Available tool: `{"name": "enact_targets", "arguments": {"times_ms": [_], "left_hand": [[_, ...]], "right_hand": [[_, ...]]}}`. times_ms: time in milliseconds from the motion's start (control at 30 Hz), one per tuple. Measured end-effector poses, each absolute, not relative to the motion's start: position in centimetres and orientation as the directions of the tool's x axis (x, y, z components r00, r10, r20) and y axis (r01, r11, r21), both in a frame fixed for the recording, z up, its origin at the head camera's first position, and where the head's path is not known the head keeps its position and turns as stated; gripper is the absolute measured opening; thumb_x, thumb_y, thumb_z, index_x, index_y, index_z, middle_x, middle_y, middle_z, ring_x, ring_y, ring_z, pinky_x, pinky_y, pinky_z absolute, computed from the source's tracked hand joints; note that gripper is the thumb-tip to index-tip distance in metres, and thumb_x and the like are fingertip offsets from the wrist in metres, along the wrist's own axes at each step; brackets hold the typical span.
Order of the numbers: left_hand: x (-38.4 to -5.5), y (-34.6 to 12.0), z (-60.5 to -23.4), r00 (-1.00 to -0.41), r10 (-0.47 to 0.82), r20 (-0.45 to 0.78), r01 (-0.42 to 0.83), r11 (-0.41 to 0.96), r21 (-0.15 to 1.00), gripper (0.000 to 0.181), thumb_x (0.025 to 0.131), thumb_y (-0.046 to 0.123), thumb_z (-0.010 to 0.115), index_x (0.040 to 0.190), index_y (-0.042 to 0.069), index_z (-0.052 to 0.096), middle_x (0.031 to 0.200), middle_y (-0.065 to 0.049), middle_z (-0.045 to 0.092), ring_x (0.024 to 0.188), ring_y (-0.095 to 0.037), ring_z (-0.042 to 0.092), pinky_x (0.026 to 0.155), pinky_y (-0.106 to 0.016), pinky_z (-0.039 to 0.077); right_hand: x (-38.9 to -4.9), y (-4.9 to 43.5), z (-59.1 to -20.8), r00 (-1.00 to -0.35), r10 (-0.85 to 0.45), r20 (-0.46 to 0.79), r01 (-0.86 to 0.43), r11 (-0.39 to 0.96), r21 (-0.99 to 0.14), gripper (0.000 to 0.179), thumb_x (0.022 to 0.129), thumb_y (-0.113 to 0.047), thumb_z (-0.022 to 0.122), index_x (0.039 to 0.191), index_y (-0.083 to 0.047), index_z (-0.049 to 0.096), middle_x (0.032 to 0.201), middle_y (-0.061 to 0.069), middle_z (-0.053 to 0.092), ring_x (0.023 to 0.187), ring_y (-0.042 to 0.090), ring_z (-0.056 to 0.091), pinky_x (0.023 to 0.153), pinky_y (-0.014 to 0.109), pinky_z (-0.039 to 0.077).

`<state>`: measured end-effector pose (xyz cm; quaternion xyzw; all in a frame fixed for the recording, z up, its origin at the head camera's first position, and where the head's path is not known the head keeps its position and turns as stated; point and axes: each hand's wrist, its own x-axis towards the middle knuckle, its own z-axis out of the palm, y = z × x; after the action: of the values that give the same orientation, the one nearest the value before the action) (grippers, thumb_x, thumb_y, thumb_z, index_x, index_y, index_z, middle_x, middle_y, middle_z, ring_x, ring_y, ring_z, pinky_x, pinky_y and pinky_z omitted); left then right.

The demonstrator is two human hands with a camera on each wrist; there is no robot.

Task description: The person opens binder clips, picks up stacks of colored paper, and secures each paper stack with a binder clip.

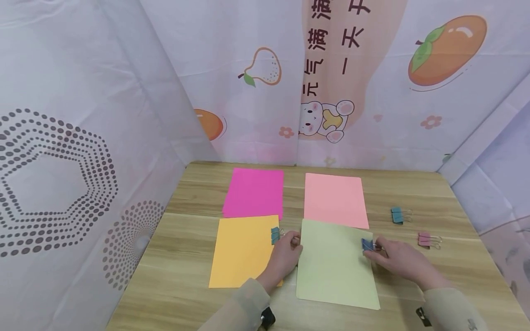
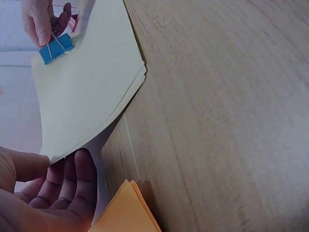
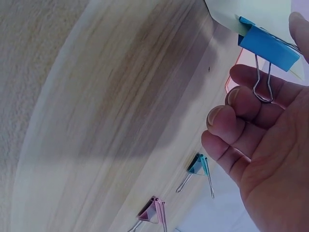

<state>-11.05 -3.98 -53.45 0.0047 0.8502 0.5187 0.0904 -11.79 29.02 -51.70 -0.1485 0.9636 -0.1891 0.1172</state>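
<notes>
Lengthwise, blue clip (image 1: 366,245) edges green paper (image 1: 336,266), handles (image 1: 377,247) rightward.

We have open counter (image 1: 178,257) left of the yellow sheets (image 1: 244,253), up to the left curtain (image 1: 145,138). A bare strip runs between the magenta sheets (image 1: 256,193) and pink sheets (image 1: 334,200); nearer us, the left hand (image 1: 285,253) blocks the narrow gap beside the green sheets (image 1: 334,271). Beyond the right hand (image 1: 399,259), the teal clip (image 1: 397,215) and pink clip (image 1: 424,239) stand in our way, with room right of both.
</notes>
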Motion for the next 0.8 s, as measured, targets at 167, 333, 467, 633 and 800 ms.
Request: {"name": "enact_targets", "arguments": {"times_ms": [167, 333, 467, 633, 800], "left_hand": [[-11.07, -3.91, -53.34, -0.988, 0.086, -0.131, -0.075, 0.475, 0.877, 0.025, 0.098, 0.007, 0.061, 0.122, 0.007, 0.067, 0.093, 0.006, 0.067, 0.08, -0.006, 0.059, 0.074, -0.027, 0.053], [-10.96, -3.88, -53.14, -0.99, 0.073, -0.121, -0.071, 0.485, 0.872, 0.026, 0.099, 0.007, 0.06, 0.124, 0.007, 0.067, 0.09, 0.006, 0.066, 0.076, -0.005, 0.057, 0.069, -0.026, 0.05], [-10.81, -3.85, -52.95, -0.992, 0.072, -0.104, -0.056, 0.494, 0.868, 0.025, 0.1, 0.007, 0.058, 0.123, 0.007, 0.067, 0.09, 0.004, 0.068, 0.074, -0.005, 0.057, 0.068, -0.025, 0.05], [-10.76, -3.78, -52.83, -0.992, 0.061, -0.109, -0.062, 0.519, 0.852, 0.023, 0.101, 0.007, 0.058, 0.122, 0.007, 0.068, 0.093, 0.002, 0.069, 0.075, -0.006, 0.056, 0.068, -0.026, 0.05], [-10.71, -3.85, -52.83, -0.992, 0.063, -0.108, -0.059, 0.519, 0.853, 0.023, 0.1, 0.006, 0.058, 0.12, 0.007, 0.068, 0.095, 0.001, 0.069, 0.074, -0.006, 0.056, 0.067, -0.027, 0.05]], "right_hand": [[-11.85, 28.96, -51.9, -0.93, -0.321, -0.182, -0.228, 0.888, -0.4, 0.039, 0.097, -0.055, 0.063, 0.09, -0.017, 0.055, 0.064, -0.007, 0.046, 0.056, 0.011, 0.042, 0.051, 0.027, 0.033], [-11.91, 28.9, -51.72, -0.927, -0.317, -0.201, -0.216, 0.888, -0.406, 0.041, 0.098, -0.056, 0.061, 0.091, -0.016, 0.057, 0.065, -0.007, 0.049, 0.057, 0.011, 0.043, 0.051, 0.028, 0.034], [-11.84, 28.78, -51.44, -0.928, -0.303, -0.216, -0.194, 0.89, -0.412, 0.04, 0.098, -0.056, 0.061, 0.088, -0.017, 0.057, 0.065, -0.007, 0.049, 0.057, 0.011, 0.044, 0.052, 0.027, 0.034], [-11.87, 28.75, -51.26, -0.932, -0.299, -0.204, -0.197, 0.891, -0.408, 0.038, 0.099, -0.053, 0.061, 0.088, -0.016, 0.057, 0.065, -0.007, 0.05, 0.058, 0.011, 0.044, 0.053, 0.028, 0.036], [-11.97, 28.75, -51.15, -0.932, -0.306, -0.194, -0.21, 0.893, -0.398, 0.037, 0.099, -0.051, 0.061, 0.091, -0.016, 0.059, 0.066, -0.008, 0.051, 0.059, 0.011, 0.045, 0.054, 0.029, 0.036]]}}
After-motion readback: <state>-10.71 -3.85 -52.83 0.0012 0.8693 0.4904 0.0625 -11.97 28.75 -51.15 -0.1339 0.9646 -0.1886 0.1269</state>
